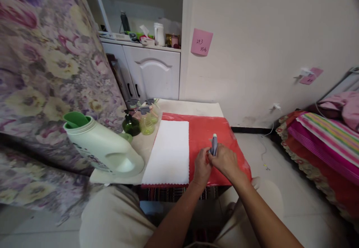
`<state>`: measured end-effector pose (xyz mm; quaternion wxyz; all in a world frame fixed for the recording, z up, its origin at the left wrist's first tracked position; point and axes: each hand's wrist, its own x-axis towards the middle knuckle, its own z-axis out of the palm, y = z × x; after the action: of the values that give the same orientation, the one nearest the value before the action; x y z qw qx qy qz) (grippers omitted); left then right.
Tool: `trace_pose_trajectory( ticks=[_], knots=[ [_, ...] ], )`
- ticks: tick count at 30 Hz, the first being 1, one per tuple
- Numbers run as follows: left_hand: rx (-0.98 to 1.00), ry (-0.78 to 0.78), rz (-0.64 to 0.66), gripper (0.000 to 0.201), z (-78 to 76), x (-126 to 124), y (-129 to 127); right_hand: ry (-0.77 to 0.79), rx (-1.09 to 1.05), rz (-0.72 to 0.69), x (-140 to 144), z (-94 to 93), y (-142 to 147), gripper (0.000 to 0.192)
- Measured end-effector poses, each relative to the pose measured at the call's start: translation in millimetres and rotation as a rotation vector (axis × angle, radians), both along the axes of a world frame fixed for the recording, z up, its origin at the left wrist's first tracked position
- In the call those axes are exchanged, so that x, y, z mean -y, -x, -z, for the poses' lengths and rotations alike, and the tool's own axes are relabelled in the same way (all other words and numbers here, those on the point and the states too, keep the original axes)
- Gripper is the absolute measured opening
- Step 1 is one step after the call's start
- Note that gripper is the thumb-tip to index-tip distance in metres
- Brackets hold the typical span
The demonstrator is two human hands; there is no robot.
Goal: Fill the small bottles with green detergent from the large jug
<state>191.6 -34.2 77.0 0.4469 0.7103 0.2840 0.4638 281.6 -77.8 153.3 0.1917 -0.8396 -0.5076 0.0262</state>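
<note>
— What does the bench look like?

— A small pale bench (193,108) pushed up against a cream wall (252,46). A red sheet (207,128) covers its right part, and a white cloth (169,150) lies flat on the sheet's left side, its edges scalloped.

— And the hands?

— Both meet over the red sheet, near its front right. The right hand (224,161) is wrapped round a small spray bottle (214,145), grey head with a pale tip pointing up; the fingers are closed about it. The left hand (202,165) presses against the bottle's lower part from the other side, fingers curled; whether it truly grips or only steadies, I cannot tell. The bottle's body is hidden by the hands.

— What else stands there?

— At the left front a big white jug (106,149) lies tilted on its side, its green spout (76,120) facing up and left. Behind it, at the back left corner, a cluster of little spray bottles: a dark green one (131,124) and a yellow-green one (146,124) in front, others behind.

— The room?

— Floral fabric (42,64) hangs at the left. Beyond are white cupboards (153,72) with clutter on top. A pink note (201,42) is stuck to the wall. To the right, a bed (322,139) with striped, bright covers; the floor (269,158) is pale tile.
</note>
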Motion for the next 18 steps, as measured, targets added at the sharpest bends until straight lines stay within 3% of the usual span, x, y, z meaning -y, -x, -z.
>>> trace_pose_trajectory(
  ticks=[4,11,18],
  knots=[
    [-0.016,-0.011,-0.001,0.029,2.6,-2.5,-1.4,-0.102,-0.099,-0.026,4.6,7.6,-0.3,0.022],
    [-0.064,-0.010,0.013,0.031,0.5,-2.3,-2.2,-0.253,-0.495,-0.265,23.3,26.9,-20.8,0.039],
    [-0.085,-0.029,0.076,0.023,-9.7,-6.1,4.6,-0.379,-0.647,-0.231,20.0,63.4,-25.6,0.044]
  ],
)
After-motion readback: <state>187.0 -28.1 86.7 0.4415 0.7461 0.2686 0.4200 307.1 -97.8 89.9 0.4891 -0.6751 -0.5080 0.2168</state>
